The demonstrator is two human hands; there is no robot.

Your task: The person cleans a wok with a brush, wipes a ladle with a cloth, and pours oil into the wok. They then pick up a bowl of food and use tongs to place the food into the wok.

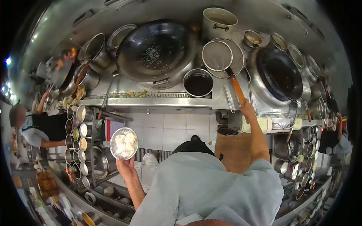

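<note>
My left hand [126, 166] grips a round metal bowl [112, 145] from below, out over the floor. Pale white chunks of food [126, 142] fill the bowl; what they are I cannot make out. Out in front, my right hand [247, 109] is closed round the orange handle of a round mesh strainer [217, 55]. The strainer's mesh lies over another wide round rim [238, 56] on the steel stove top. Just left of the handle stands a metal pot [198, 83] of dark liquid.
A large wok [152, 52] with whitish shreds in it sits at the front left. Another dark wok [279, 73] stands to the right, a tall pot [220, 22] at the back. Several seasoning containers [83, 130] line a rack at the left. A co-worker [36, 130] stands beyond it.
</note>
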